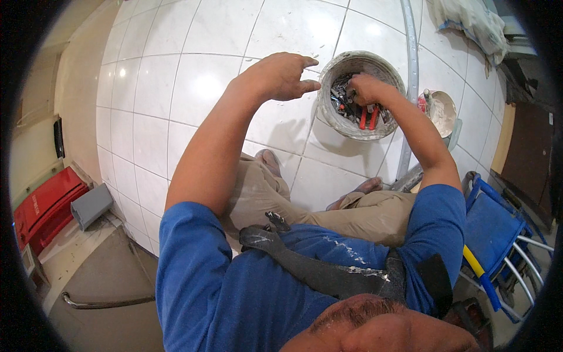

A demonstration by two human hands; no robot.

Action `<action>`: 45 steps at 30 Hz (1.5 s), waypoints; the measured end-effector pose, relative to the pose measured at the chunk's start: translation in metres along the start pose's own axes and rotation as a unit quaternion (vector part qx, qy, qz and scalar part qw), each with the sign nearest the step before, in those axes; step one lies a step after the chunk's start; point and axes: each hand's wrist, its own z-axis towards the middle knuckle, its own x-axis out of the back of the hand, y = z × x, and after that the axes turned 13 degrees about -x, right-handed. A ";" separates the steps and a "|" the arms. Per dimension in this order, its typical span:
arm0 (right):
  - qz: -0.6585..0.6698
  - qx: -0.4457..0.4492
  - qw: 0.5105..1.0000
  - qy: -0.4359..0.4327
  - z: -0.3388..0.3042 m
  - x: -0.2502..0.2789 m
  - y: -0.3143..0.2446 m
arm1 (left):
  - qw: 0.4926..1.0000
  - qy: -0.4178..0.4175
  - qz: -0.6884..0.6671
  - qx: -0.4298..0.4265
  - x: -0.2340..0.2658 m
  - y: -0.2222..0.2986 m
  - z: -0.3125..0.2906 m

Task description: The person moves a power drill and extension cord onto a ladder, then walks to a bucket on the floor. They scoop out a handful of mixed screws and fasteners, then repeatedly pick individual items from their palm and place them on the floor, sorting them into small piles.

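Observation:
A round bucket [381, 63], grey with dried splashes, stands on the tiles in front of me and holds a jumble of small tools and metal bits. My right hand [368, 89] reaches down into it with the fingers curled among the contents; what they grip is hidden. Just below that hand, a red-handled tool [368, 119], perhaps pliers, leans inside the bucket. Left of the rim, my left hand [287, 76] hovers with thumb and forefinger stretched apart, holding nothing.
A long metal straightedge [409, 88] lies right of the bucket. Beyond it is a bowl [441, 111] of pale paste. A blue folding chair [495, 226] stands at the right, a white sack [472, 23] at the far right, and a red box [50, 205] at the left.

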 end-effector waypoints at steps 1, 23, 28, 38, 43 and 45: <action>0.004 -0.005 1.000 -0.020 -0.001 0.000 0.003 | 1.000 -0.003 0.000 0.001 -0.001 0.000 0.000; 0.093 -0.101 0.971 0.194 0.001 -0.031 -0.020 | 0.995 0.098 0.005 0.000 0.009 -0.007 0.009; 0.106 -0.101 0.971 0.189 -0.001 -0.028 -0.017 | 0.999 0.030 -0.007 0.034 -0.032 -0.043 0.040; 0.091 -0.112 0.966 0.213 0.001 -0.036 -0.023 | 0.789 -0.045 -0.532 0.305 -0.176 -0.029 0.065; 0.124 -0.098 0.955 0.251 -0.003 -0.042 -0.018 | 0.679 0.227 -0.611 0.338 -0.237 -0.015 0.093; 0.117 -0.110 0.967 0.198 0.001 -0.038 -0.014 | 0.648 0.229 -0.645 0.335 -0.244 -0.022 0.099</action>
